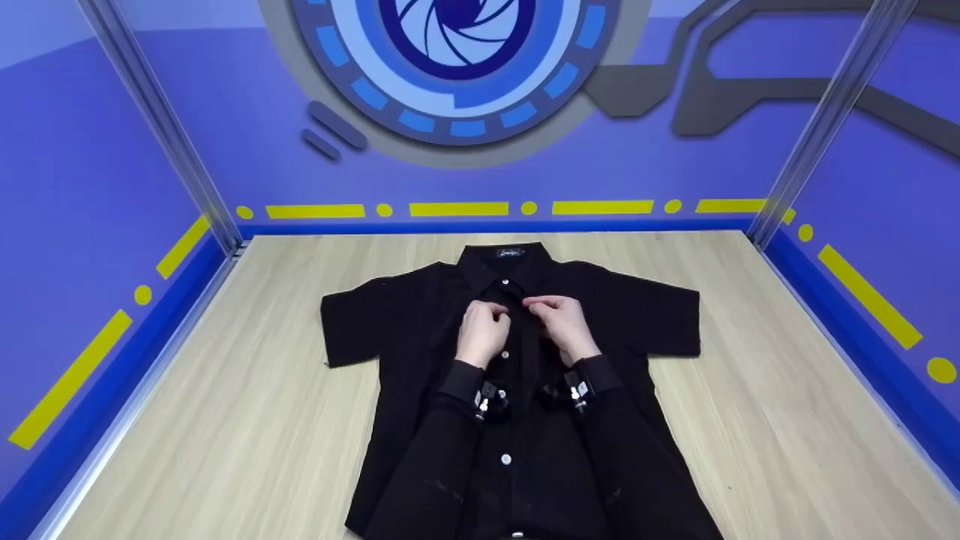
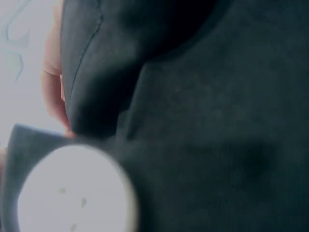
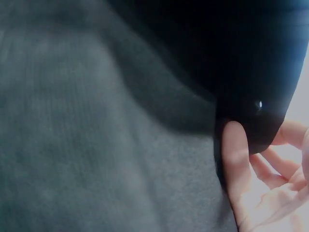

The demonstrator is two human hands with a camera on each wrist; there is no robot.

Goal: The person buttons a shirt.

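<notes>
A black short-sleeved shirt (image 1: 416, 337) lies front up, its collar (image 1: 475, 270) away from me. White buttons run down the middle, one at the collar (image 1: 505, 282) and another lower down (image 1: 506, 459). Just below the collar my left hand (image 1: 484, 330) grips the front edge with curled fingers. Opposite it, my right hand (image 1: 562, 324) pinches the other front edge; its thumb (image 3: 235, 154) presses on the cloth in the right wrist view, other fingers behind. A large white button (image 2: 77, 193) fills the lower left of the left wrist view, near fingers partly hidden by cloth.
The shirt is spread on a light wooden table (image 1: 262, 390). Blue printed panels (image 1: 225, 135) with metal corner posts (image 1: 161, 120) rise at the back and both sides. My black-sleeved forearms lie over the lower shirt, with a small camera at each wrist.
</notes>
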